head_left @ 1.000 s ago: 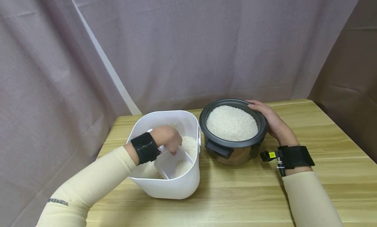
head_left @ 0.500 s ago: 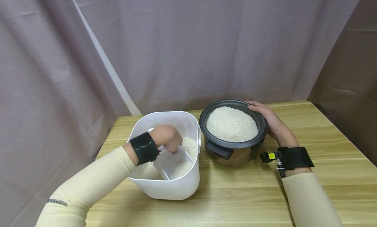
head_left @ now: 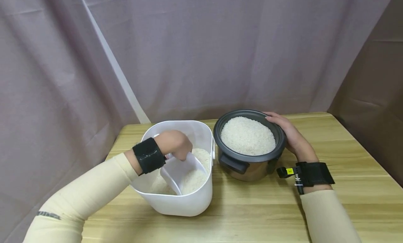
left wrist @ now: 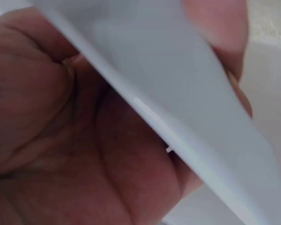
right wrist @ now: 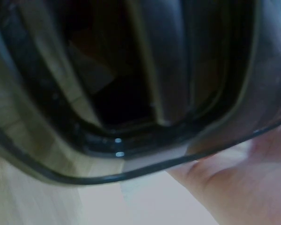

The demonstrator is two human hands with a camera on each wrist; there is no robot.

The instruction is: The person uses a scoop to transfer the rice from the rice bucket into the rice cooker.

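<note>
Progress: rice cooker pot (head_left: 248,155) looks pretty much topped up with rice already, heaped close to the rim, while the bin on the left is down to a low layer. So I'd say most of the moving is done, and one more scoop is loading right now.

Left hand (head_left: 174,144): down inside the white rice bin (head_left: 176,201), fingers curled round the back end of a white plastic scoop (head_left: 182,173). Wrist view is basically palm and white plastic right up against the lens, so the grip is clear and not much else.

Scoop: sitting in the bin, mouth tipped down into the rice (head_left: 196,174), not lifted out yet. Can't tell how full it is.

Bin: rounded white tub on the worktop (head_left: 252,215), left of the pot and just beside it, rice only in the bottom part.

Pot: dark inner pot with a black side handle, white rice (head_left: 247,135) filling it nearly level with the rim.

Right hand (head_left: 284,129): cupped on the far right rim of the pot, fingers wrapped along the edge, steadying it. Wrist camera is just blurry dark rim and a bit of palm.

Background: grey-purple curtain (head_left: 201,50) behind everything.
</note>
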